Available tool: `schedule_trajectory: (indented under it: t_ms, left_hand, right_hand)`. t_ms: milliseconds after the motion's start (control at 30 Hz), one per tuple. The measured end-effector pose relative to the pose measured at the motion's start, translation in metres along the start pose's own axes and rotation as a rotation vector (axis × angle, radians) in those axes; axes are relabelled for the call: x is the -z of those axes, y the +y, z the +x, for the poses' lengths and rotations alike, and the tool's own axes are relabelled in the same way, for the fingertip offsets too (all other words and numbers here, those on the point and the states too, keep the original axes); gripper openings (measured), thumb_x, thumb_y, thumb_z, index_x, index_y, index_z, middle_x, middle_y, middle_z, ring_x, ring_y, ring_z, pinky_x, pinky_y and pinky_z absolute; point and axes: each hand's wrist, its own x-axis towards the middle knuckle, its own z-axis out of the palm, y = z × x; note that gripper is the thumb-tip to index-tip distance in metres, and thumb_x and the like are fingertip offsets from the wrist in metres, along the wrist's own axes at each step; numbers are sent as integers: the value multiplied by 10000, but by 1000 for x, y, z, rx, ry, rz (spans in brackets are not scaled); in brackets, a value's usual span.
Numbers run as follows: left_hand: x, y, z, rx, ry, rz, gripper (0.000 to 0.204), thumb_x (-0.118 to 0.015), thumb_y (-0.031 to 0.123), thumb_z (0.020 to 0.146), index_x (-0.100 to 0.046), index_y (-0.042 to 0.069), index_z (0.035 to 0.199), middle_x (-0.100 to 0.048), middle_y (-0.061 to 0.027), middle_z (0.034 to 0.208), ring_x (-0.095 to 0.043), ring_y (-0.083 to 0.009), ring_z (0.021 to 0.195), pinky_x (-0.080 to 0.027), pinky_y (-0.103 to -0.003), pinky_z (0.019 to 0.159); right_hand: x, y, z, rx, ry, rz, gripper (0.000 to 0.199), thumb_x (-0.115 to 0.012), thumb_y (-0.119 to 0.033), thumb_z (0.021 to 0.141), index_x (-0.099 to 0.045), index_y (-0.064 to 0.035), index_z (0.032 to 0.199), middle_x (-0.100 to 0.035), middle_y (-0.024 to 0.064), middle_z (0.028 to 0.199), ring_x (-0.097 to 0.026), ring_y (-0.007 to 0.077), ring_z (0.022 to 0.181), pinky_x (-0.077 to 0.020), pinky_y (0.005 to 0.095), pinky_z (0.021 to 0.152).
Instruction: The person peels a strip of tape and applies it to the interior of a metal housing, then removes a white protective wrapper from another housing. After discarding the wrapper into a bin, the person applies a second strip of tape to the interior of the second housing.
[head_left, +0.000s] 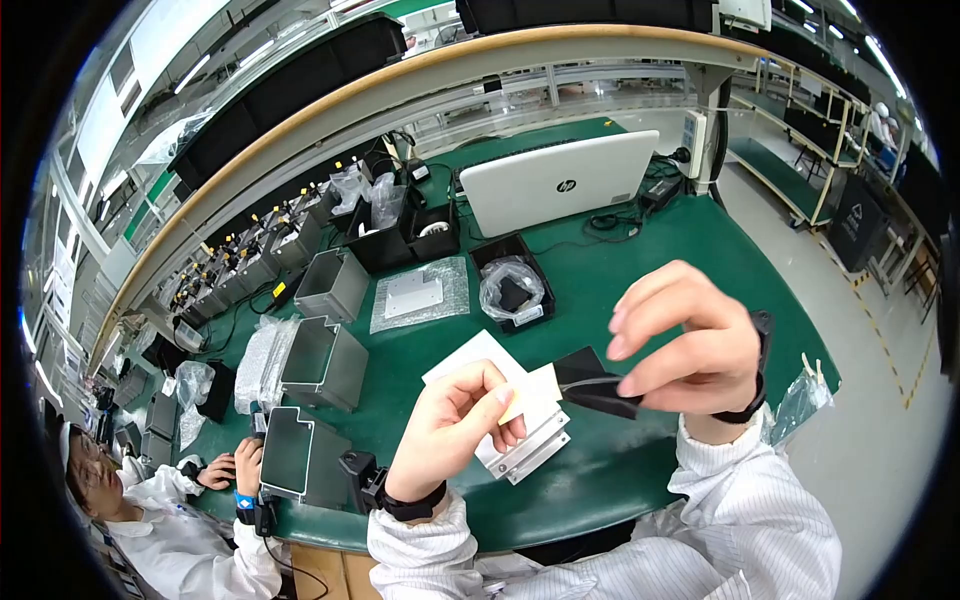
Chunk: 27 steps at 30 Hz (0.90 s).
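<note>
My left hand point(455, 425) pinches a pale yellow backing sheet point(541, 392) between thumb and fingers. A thin black sheet point(578, 368) extends from its right edge, with a bent flap. My right hand point(695, 350) has its lower fingertip at the flap's outer end; the upper fingers stand apart from it, and the exact grip is partly hidden. Beneath my left hand lies a silver metal part point(530, 452) with small holes along its edge. A white flat plate point(483, 352) shows just beyond my left fingers.
A white laptop point(560, 185) stands at the back. Nearer are a black bin point(513, 318) with a plastic bag and bubble wrap point(392, 318) under a white plate. Grey open housings point(345, 365) line the left. A co-worker's hands point(235, 466) rest at the table's left edge.
</note>
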Motion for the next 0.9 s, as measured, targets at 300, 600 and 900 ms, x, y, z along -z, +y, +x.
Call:
schedule_trajectory:
  t_ms: [300, 600, 900]
  left_hand:
    - [-43, -9, 6, -163, 241, 824, 149, -635, 100, 955, -598, 20, 835, -649, -52, 727, -632, -115, 632, -493, -258, 574]
    - [-90, -57, 56, -413, 429, 1155, 248, -613, 195, 958, -564, -37, 1031, -634, -159, 746, -636, -351, 755, -512, -443, 676]
    - [-81, -19, 7, -643, 294, 403, 400, -703, 271, 913, -555, -9, 1157, -609, -129, 1069, -593, -272, 1025, -482, -364, 904]
  right_hand:
    - [47, -23, -27, 37, 399, -32, 151, -746, -119, 856, -601, -93, 891, -602, 96, 943, -551, 229, 870, -452, 327, 728]
    - [47, -27, -40, -249, 266, 14, 186, -748, 43, 851, -625, 18, 988, -637, 133, 923, -611, 195, 798, -520, 282, 718]
    - [-7, -26, -29, -397, 6, -120, 231, -645, 89, 675, -567, -23, 861, -566, 94, 825, -521, 202, 766, -389, 293, 668]
